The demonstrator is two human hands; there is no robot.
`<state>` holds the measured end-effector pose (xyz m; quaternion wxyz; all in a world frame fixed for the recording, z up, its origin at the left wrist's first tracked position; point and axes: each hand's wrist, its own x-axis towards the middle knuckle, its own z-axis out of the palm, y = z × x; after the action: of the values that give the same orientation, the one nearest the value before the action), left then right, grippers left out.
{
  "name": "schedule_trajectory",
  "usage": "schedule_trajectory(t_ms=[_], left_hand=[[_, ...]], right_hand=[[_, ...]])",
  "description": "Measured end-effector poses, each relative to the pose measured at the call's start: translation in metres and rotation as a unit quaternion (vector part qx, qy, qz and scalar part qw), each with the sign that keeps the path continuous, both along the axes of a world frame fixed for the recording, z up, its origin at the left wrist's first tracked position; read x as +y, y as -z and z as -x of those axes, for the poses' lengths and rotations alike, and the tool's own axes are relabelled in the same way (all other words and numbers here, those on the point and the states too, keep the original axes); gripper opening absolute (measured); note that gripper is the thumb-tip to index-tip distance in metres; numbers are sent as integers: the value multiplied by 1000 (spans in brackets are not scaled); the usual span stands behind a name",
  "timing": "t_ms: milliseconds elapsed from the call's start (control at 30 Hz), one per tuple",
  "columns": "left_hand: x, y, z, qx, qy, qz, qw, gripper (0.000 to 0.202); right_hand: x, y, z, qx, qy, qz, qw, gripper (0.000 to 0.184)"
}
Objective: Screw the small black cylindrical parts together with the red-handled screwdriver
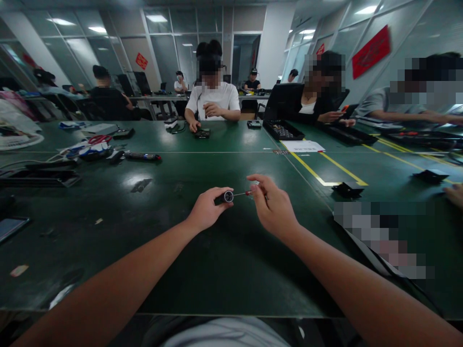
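My left hand [207, 209] is closed around a small black cylindrical part [224, 197] with a round silvery end that faces the camera. My right hand [273, 205] pinches a thin screwdriver [243, 193] with a red collar. Its metal tip points left and meets the round end of the part. Both hands hover just above the dark green table [202, 260], near its middle.
A black tray [39, 177] and a pile of cables and tools [92, 148] lie at the left. A phone [10, 226] lies at the left edge. Small black holders [347, 190] sit to the right by the yellow floor-tape lines. Other people sit across the table with trays [282, 130].
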<state>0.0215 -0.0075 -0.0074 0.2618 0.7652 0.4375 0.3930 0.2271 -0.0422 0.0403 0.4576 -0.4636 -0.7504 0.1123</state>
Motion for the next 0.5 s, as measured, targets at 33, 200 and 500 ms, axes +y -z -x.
schedule_trajectory(t_ms=[33,200,500], left_hand=[[0,-1,1,2,-3,-4,1000,38],[2,-3,3,17,-23,-27,999,38],[2,-1,3,30,-19,-27,999,37]], right_hand=[[1,0,0,-6,-4,-3,1000,26],[5,0,-3,-13,-11,20,1000,27],[4,0,0,-56,3,33,998,31]])
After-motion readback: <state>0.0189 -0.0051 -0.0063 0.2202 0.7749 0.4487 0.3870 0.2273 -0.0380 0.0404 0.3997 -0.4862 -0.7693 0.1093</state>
